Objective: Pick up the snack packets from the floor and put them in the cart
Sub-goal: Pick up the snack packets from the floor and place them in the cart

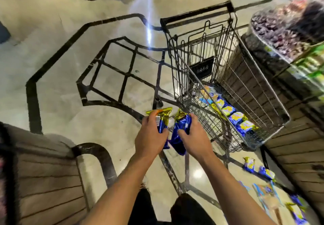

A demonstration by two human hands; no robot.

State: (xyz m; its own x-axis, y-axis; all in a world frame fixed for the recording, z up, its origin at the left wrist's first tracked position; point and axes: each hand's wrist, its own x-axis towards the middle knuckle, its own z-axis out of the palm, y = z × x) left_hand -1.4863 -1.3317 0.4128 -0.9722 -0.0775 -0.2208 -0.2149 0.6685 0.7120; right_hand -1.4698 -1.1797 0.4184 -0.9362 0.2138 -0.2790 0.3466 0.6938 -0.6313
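While several blue-and-gold snack packets (233,116) already line the wire cart (273,102), each hand, left hand (150,135) and right hand (192,137), grasps another, and more packets on the floor (266,173) remain at five o'clock.

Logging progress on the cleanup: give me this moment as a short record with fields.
left hand: grips a blue-and-gold snack packet
right hand: grips a second blue packet
cart: wire, right of the hands, a row of packets in its basket
floor: more packets lower right
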